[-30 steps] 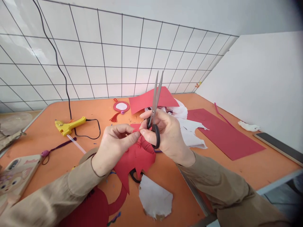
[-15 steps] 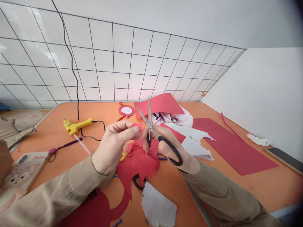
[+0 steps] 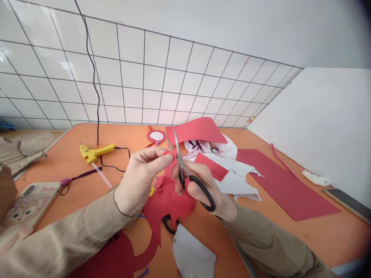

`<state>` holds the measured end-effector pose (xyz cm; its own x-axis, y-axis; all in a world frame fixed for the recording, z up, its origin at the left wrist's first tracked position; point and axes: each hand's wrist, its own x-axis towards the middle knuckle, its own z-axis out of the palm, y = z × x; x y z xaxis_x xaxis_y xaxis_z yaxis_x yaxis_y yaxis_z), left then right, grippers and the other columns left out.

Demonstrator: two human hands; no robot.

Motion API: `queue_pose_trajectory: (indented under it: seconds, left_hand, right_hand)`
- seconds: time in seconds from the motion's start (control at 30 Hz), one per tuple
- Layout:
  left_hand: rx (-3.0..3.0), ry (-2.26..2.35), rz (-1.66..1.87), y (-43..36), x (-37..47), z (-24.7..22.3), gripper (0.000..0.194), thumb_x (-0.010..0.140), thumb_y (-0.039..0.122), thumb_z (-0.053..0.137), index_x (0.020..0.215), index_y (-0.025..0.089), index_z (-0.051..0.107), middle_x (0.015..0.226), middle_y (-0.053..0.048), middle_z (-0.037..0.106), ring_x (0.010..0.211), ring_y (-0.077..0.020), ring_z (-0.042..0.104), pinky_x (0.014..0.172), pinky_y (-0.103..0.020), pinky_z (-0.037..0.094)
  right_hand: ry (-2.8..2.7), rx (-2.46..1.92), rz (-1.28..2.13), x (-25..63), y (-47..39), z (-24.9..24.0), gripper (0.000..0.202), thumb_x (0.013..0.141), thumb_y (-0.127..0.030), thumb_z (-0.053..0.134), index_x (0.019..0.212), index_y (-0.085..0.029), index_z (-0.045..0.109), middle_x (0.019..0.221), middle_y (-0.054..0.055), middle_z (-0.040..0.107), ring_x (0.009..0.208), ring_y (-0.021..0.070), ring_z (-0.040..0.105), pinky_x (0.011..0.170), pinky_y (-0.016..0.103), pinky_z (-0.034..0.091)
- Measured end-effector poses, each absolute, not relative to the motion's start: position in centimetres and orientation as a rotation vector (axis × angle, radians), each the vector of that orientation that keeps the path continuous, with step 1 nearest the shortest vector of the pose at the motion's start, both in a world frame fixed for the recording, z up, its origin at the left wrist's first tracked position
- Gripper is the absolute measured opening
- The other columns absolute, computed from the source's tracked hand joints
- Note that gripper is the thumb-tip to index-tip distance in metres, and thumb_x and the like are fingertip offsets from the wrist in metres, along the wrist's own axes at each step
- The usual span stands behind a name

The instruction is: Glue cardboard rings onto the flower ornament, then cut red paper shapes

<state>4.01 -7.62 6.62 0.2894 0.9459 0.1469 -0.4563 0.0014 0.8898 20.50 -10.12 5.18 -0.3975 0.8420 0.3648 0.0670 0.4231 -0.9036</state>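
Between thumb and forefinger, my left hand (image 3: 142, 173) pinches a small piece of red paper (image 3: 171, 153). My right hand (image 3: 199, 181) has its fingers through the black handles of a pair of scissors (image 3: 179, 158), blades pointing up and slightly apart. The scissors are right at the edge of the small red piece; whether the blades bite into it I cannot tell. Below both hands lies a heap of red paper scraps (image 3: 171, 200), with another black scissor handle (image 3: 169, 224) poking out beneath it.
A yellow glue gun (image 3: 97, 153) lies at left with its cord, near a phone in a cartoon case (image 3: 33, 204). Red sheets (image 3: 286, 181), white cloth scraps (image 3: 194, 251) and a round red-rimmed white piece (image 3: 156, 136) lie about. At far right is a dark flat object (image 3: 349, 202).
My right hand has brought the scissors left, up to the red piece, and the blades have closed somewhat. My left hand keeps its pinch. The camera view has tilted slightly.
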Motion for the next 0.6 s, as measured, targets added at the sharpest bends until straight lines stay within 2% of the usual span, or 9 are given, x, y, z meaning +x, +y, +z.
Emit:
queue_pose_trajectory:
  seconds: [0.6]
  left_hand:
    - [0.97,0.667,1.168,-8.06,4.0,6.13,0.014,0.08,0.021,0.075,0.065,0.02,0.074,0.068,0.002,0.072,0.069,-0.008,0.063,0.074,-0.018,0.05]
  right_hand:
    - [-1.78,-0.811,1.043,20.56,-10.14,4.68,0.051,0.084,-0.068,0.059,0.085,-0.017,0.054,0.063,-0.002,0.049,0.055,0.0117,0.046,0.053,0.026,0.036]
